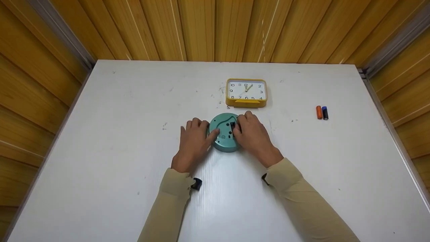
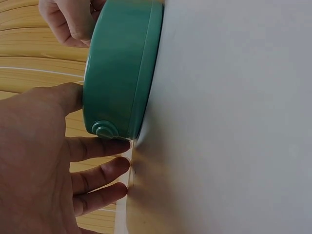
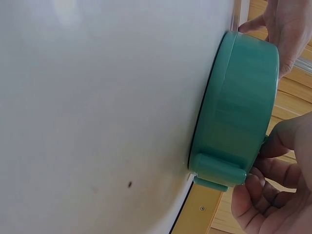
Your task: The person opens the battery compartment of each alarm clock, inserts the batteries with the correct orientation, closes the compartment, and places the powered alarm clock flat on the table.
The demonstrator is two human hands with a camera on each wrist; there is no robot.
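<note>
A round green clock (image 1: 225, 144) lies on the white table with its back up; its face is hidden. My left hand (image 1: 195, 141) holds it at the left side, thumb on the back and index finger against the rim near a round side button (image 2: 105, 129). At the clock's right side, the curled fingers and thumb of my right hand (image 1: 253, 136) pinch a small green piece (image 3: 264, 140), which looks like the battery cover. Beside that thumb shows a dark battery slot (image 1: 232, 125), partly covered by the hand.
Behind the green clock stands a yellow rectangular alarm clock (image 1: 247, 102). An orange battery (image 1: 319, 112) and a blue-and-black battery (image 1: 325, 113) are side by side on the right of the table (image 1: 100, 141). Wood-look panels (image 1: 215, 30) enclose the back and sides.
</note>
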